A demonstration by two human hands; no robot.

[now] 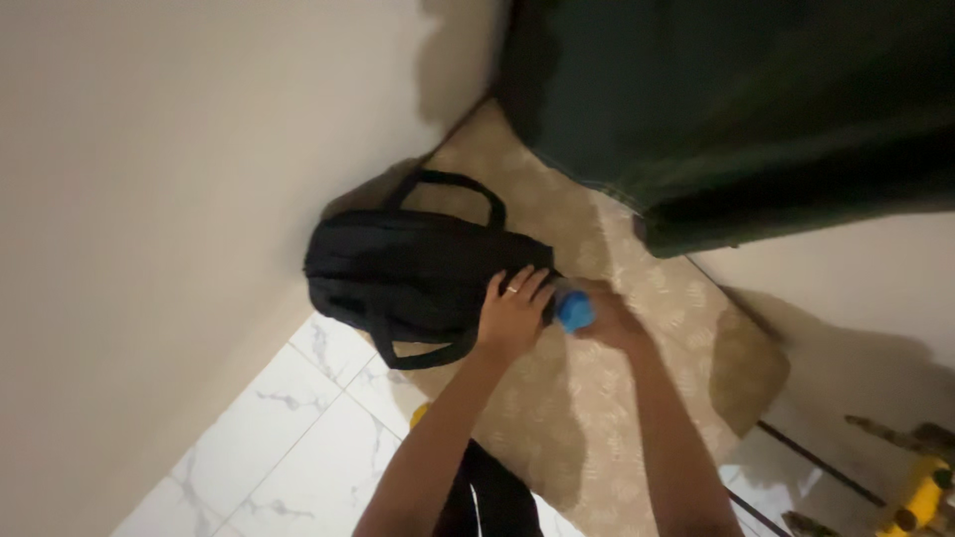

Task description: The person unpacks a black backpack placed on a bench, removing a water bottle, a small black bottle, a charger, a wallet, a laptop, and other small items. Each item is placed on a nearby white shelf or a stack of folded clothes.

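A black backpack point(413, 270) with a top handle and loose straps lies on a beige patterned rug point(607, 398), close to the wall. My left hand point(514, 313), with a ring on one finger, rests flat on the backpack's right end. Just beside it, my right hand point(609, 316) grips a bottle with a blue cap point(574, 310), pressed against the bag's side. Only the cap end of the bottle shows; its body is hidden by my hand and the bag.
A cream wall point(149, 199) runs along the left. A dark green curtain point(736, 109) hangs at the upper right. White marble-look tiles point(288, 438) border the rug. A yellow object point(920, 502) sits at the lower right corner.
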